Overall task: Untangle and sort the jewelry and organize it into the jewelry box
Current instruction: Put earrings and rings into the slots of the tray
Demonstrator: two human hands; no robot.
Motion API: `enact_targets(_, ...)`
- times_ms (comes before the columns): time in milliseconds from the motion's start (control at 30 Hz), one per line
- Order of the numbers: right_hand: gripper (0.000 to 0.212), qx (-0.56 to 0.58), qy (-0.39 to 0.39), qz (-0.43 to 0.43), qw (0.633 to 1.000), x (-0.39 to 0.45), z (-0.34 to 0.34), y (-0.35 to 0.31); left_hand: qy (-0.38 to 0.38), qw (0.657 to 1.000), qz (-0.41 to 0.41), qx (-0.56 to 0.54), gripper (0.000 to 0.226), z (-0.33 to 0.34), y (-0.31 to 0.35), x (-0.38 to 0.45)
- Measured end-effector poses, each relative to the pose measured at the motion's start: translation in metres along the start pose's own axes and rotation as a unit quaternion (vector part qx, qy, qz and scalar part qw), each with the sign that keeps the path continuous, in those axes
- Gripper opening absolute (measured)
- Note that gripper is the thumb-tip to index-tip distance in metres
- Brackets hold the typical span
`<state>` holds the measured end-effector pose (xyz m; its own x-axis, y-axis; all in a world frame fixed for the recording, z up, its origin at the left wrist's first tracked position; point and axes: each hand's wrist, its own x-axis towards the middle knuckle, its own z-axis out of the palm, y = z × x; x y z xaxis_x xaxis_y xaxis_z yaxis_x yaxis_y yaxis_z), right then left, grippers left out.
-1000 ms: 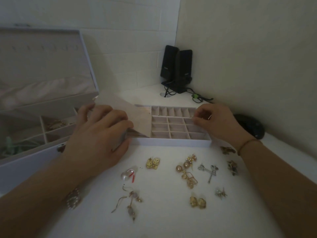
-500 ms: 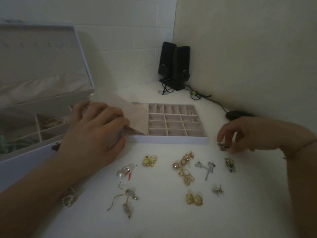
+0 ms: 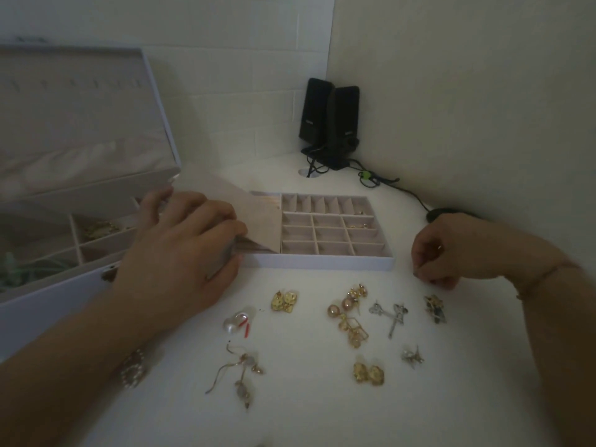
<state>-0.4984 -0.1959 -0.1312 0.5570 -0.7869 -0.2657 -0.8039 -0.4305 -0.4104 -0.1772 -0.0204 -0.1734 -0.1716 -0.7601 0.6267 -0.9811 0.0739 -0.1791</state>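
Since a second ago the right hand (image 3: 448,250) has left the far right corner of the divided tray (image 3: 322,262) and come down to the table (image 3: 306,414) just right of it, where the small dark earring that lay there no longer shows; its grip is narrow, fingers curled with thumb and fingertips pinched together low against the surface, but what they pinch is too small to tell; the left hand (image 3: 183,253) has stayed where it was, fingers bent over the tray's left end and holding up a beige flap (image 3: 254,217) that tilts over the left compartments; a few tiny gold pieces (image 3: 358,224) lie in the tray's right-hand cells.

Left of the tray stands the jewelry box (image 3: 48,295), lid open and upright, with gold items in one of its compartments; on the table in front of the tray lie the loose earrings: a pearl pair with red bits (image 3: 237,322), a gold pair (image 3: 284,301), a tangle of pink pearls and gold frames (image 3: 350,312), a silver pair (image 3: 392,314), a dark gold piece (image 3: 435,308), a long dangling pair (image 3: 240,372), another gold pair (image 3: 368,374) and a small silver piece (image 3: 412,356); two black speakers (image 3: 329,121) stand in the corner.
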Motion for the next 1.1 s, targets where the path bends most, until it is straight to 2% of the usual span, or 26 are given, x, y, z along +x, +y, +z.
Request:
enact_targets(100, 0.014, 0.03, 0.014, -0.011, 0.999, -0.003, -0.002, -0.001, -0.004, 1.0, 0.013, 0.016, 0.032, 0.0, -0.001, -0.001)
enact_targets(367, 0.011, 0.12, 0.164, -0.08, 0.976, 0.0, 0.002, -0.029, -0.011, 0.998, 0.048, 0.034, 0.033, 0.004, -0.001, 0.001)
enact_targets(500, 0.011, 0.102, 0.217, -0.093, 0.966, 0.022, 0.005, -0.054, -0.018, 0.998, 0.064, 0.019, 0.034, 0.006, 0.002, 0.001)
enact_targets(767, 0.012, 0.185, 0.219, -0.083, 0.954, 0.064, 0.022, -0.081, -0.039, 0.998, 0.053, 0.008, 0.034, 0.007, 0.001, -0.001)
enact_targets(1000, 0.004, 0.117, 0.222, -0.088, 0.964, 0.068, 0.021, -0.075, -0.029, 0.998, 0.052, 0.002, 0.034, 0.008, 0.001, 0.0)
enact_targets(1100, 0.01, 0.094, 0.25, -0.108, 0.958, 0.054, 0.013, -0.074, -0.027, 0.999, 0.047, 0.001, 0.033, 0.009, 0.002, 0.0)
